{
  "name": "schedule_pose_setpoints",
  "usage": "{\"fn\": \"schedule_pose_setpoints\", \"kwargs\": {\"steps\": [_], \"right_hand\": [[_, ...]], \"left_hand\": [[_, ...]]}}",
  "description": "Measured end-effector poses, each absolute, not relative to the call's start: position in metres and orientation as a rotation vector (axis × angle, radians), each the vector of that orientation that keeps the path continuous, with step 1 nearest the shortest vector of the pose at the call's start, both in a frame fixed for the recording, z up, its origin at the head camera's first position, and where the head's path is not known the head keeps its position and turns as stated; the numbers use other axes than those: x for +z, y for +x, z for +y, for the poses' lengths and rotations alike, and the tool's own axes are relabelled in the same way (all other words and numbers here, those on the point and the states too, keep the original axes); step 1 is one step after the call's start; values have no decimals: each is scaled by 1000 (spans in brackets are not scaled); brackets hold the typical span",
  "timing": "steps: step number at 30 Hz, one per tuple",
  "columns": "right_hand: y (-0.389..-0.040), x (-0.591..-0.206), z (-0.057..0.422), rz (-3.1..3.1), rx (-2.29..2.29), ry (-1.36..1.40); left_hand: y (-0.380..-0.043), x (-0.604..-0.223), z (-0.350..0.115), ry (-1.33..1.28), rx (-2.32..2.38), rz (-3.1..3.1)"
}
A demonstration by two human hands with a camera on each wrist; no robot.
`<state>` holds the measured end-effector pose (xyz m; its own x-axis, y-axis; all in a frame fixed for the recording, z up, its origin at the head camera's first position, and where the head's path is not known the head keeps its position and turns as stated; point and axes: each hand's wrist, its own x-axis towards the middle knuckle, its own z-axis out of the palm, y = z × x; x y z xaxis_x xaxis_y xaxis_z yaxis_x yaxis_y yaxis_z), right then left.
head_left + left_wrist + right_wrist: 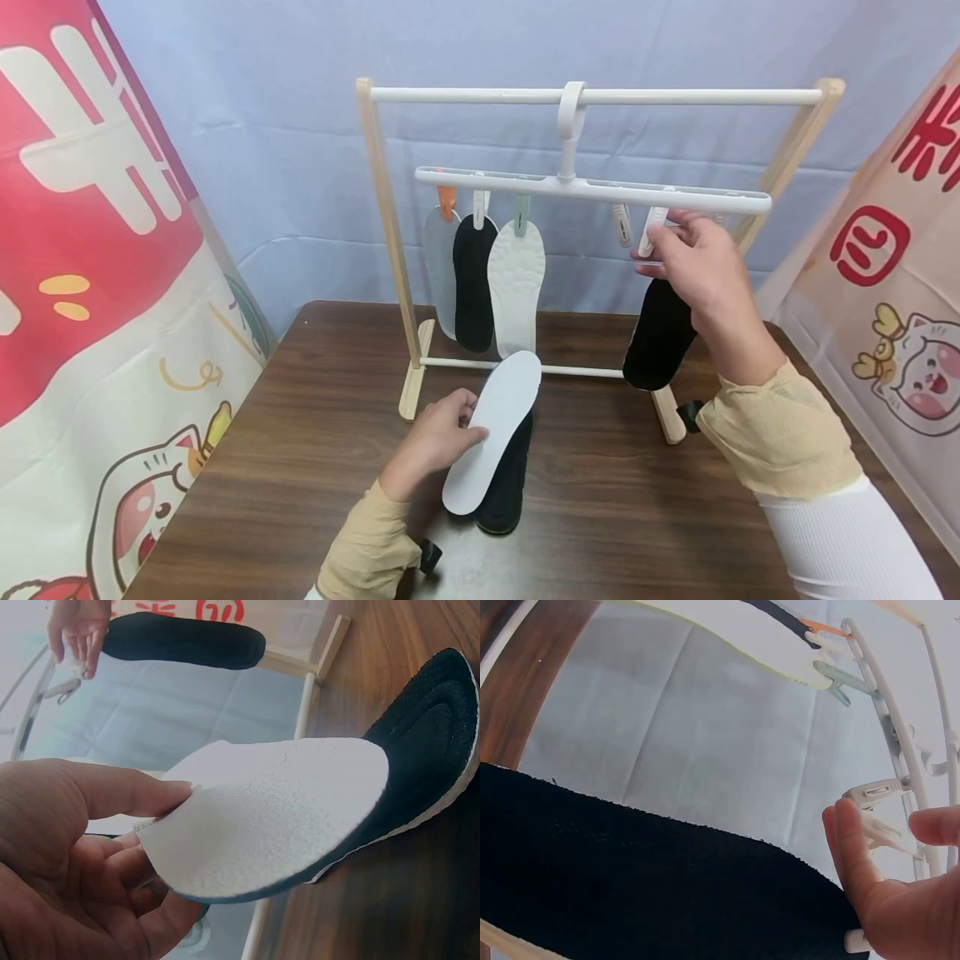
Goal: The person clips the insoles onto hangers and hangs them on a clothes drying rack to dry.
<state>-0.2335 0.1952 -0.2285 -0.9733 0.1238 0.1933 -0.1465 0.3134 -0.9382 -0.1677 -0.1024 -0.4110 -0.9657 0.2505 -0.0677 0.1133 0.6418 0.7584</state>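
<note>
My left hand pinches a white insole near its edge, thumb on the white face; its rim looks dark in the left wrist view. Beneath it, a black insole lies on the table. My right hand is up at a white clip below the hanger bar, thumb and fingers to either side with a gap between them. Another black insole hangs beside that hand, its top hidden. Clipped on the left are a grey insole, a black insole and a white textured insole.
The hanger's hook sits over the white top rail of a rack with wooden legs. An unloaded grey clip hangs left of my right hand. Brown wooden table below; printed cloths at the sides.
</note>
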Motion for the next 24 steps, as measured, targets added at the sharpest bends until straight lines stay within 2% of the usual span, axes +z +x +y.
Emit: {"fn": "schedule_pose_setpoints", "kwargs": {"steps": [17,24], "right_hand": [[-237,-230,197,-2461,1608,121],[-242,-233,195,-2339,1817,99]], "left_hand": [[-169,-411,-95,353,1219,2671],[-169,-410,-92,368,1221,2667]]}}
